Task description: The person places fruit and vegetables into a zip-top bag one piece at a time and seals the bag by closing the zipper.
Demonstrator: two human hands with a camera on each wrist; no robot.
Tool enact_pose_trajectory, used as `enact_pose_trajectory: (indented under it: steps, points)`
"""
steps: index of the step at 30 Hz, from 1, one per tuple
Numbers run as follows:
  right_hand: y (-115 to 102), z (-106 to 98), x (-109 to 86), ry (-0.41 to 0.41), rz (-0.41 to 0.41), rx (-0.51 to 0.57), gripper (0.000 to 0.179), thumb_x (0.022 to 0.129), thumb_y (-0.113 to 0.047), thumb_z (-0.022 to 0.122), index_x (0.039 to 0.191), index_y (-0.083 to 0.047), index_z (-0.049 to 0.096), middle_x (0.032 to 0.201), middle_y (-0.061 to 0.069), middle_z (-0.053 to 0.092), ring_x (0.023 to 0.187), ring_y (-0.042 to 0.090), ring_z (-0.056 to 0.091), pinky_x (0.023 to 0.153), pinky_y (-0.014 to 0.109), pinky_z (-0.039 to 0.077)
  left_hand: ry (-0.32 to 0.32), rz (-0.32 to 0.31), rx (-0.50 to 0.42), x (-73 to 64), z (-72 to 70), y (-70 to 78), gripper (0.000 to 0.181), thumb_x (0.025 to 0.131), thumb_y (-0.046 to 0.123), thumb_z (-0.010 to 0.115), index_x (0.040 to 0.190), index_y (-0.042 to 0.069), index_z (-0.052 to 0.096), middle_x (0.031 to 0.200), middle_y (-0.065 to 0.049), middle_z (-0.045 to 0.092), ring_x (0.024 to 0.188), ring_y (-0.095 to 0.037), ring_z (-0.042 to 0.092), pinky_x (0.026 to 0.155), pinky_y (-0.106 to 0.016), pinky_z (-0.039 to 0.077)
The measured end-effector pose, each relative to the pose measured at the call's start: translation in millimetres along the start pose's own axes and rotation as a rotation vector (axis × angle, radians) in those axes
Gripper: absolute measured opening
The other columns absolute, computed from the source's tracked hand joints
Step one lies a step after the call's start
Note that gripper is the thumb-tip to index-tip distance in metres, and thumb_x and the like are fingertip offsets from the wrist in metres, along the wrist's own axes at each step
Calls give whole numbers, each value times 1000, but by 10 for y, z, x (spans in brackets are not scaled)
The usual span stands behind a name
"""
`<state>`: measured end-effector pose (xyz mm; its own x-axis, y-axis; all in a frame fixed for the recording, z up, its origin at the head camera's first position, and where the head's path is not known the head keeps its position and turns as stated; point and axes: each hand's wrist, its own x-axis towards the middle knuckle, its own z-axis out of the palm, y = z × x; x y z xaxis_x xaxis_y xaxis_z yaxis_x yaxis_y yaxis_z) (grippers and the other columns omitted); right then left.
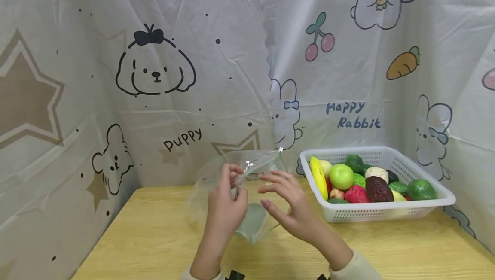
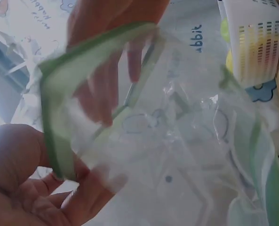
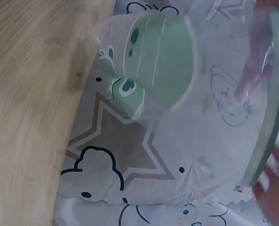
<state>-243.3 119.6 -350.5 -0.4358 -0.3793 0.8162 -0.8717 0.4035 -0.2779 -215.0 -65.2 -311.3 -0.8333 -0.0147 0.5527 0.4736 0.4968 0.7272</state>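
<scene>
A clear zip bag [image 1: 251, 224] with a green seal strip and a green print stands over the table between the hands, its mouth partly open. My left hand [image 1: 229, 205] pinches the bag's edge near the mouth with thumb and fingers. To the right, my right hand [image 1: 288, 205] has its fingers spread and loosely bent at the bag's other side. In the left wrist view the green seal strip [image 2: 50, 113] frames the mouth, and right-hand fingers show through the film. Whether they touch the film is hard to tell. The right wrist view shows the green print [image 3: 163, 61] on the bag.
A white perforated basket [image 1: 386, 216] stands at the back right of the wooden table [image 1: 154, 232]. It holds a banana [image 1: 319, 177], a green apple [image 1: 341, 177], a dark wrinkled avocado [image 1: 380, 189] and several other fruits and vegetables. Behind hangs a printed curtain [image 1: 232, 112].
</scene>
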Motion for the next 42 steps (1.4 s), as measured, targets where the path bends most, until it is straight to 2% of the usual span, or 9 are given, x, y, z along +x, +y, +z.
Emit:
enact_pose_trajectory:
  steps: [4,10,13,20,23,26,30,35,42]
  points:
    - [30,-17,16,97,204,-216,34,88,-22,78,118,-7,71,151,20,45,145,45,29,111,74,27,81,135,152,8,-18,62,25,88,-15,50,93,8,58,75,-14,66,44,-3,23,38,-16,24]
    - [27,-12,4,-129,478,-45,85,87,-16,81,154,3,32,163,24,24,140,48,38,108,60,46,24,208,280,-21,16,92,30,87,-18,52,88,2,74,141,-24,57,80,-28,69,42,-14,38]
    - [-15,8,19,-176,520,102,108,83,-9,84,162,-3,11,169,19,5,145,48,32,97,47,58,-24,193,411,-46,52,83,26,89,-14,57,106,-4,75,153,-21,46,119,-41,61,51,-18,51]
    - [-32,40,67,-210,446,117,122,74,18,72,163,-10,-7,169,11,-17,151,47,11,70,22,61,-145,86,494,-45,56,78,59,75,-26,66,130,-6,63,169,-7,13,135,-39,51,59,-26,58]
    - [46,-10,65,-224,389,6,113,68,29,54,164,-8,7,170,11,-12,151,46,14,53,17,51,-109,66,463,-18,-48,59,61,74,-29,62,129,-4,64,166,-6,25,91,-26,71,44,-19,49]
    - [138,-84,55,-214,400,-63,97,70,28,53,159,-6,33,170,14,1,149,48,22,53,22,47,-10,49,400,8,-185,26,57,73,-31,54,120,-3,71,155,-8,46,45,-8,38,37,-13,28]
    - [216,-151,49,-199,455,-70,72,79,14,65,147,-6,52,166,20,19,136,49,46,76,41,60,63,88,313,41,-287,13,48,79,-27,52,112,-1,76,142,-13,59,44,-2,17,38,-12,23]
    - [250,-148,57,-200,452,25,68,81,18,67,144,-3,50,157,22,39,114,43,65,70,31,63,-134,193,224,40,-274,43,46,85,-1,78,129,-5,66,154,-14,46,48,-1,45,47,-16,49]
    - [307,-233,66,-263,447,190,77,77,27,46,146,-7,48,154,21,43,121,49,59,55,22,59,-365,313,229,-3,-321,51,83,73,9,92,144,-5,52,162,-13,35,108,-22,66,86,-27,60]
